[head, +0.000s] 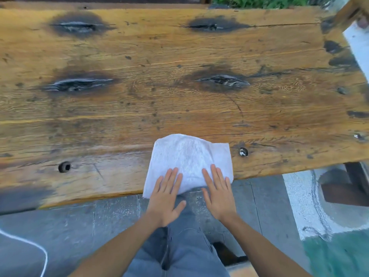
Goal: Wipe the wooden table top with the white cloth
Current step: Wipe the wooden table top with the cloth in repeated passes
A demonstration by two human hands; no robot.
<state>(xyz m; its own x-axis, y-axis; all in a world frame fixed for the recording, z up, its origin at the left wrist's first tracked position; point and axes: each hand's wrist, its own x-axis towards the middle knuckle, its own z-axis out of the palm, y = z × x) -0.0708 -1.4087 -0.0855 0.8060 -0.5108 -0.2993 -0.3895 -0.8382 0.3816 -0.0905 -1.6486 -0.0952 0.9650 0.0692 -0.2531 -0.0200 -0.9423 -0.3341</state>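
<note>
While the white cloth (189,162) lies at the wooden table top's (179,106) near edge, its lower hem seemingly overhanging, my left hand (166,198) and right hand (218,194) press it, fingers straight and spread.

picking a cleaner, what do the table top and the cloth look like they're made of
Table top: solid wood plank, seemingly rustic with a slight sheen; visible grain, cracks, dark knots.
White cloth: looks like woven cotton towelling; fine textured weave, soft folds under both flat hands.
</note>
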